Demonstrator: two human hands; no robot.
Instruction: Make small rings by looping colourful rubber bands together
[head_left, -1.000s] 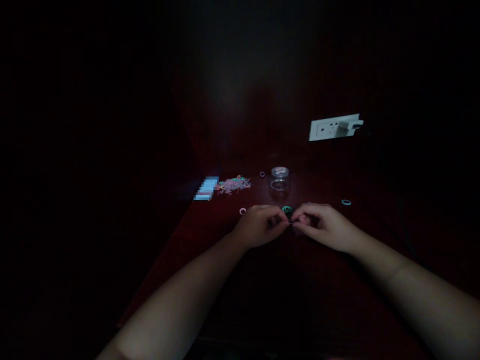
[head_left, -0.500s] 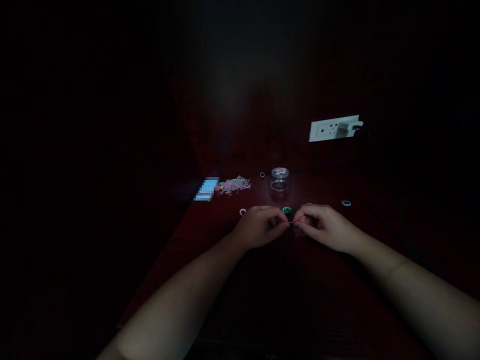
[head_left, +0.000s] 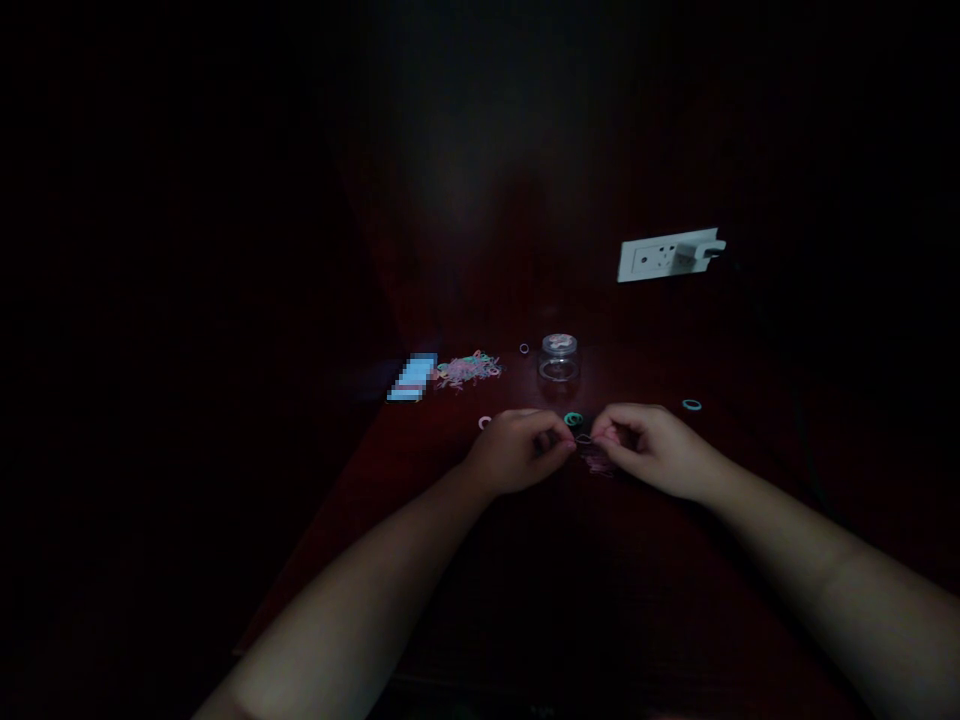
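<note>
Both hands (head_left: pixel 521 450) (head_left: pixel 646 450) pinch a thin, seemingly rubbery loop (head_left: pixel 583 439) near slender pinkish bands (head_left: pixel 598 461).

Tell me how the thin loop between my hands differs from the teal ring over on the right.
The thin loop looks pale and fine; the teal ring is blue-green and thicker.
The thin loop is held between the left hand and right hand; the teal ring lies untouched on the table.
Both are small closed bands.

No lettering or number can be read, and the bright screen (head_left: pixel 412 377) is blurred into blocks.
</note>
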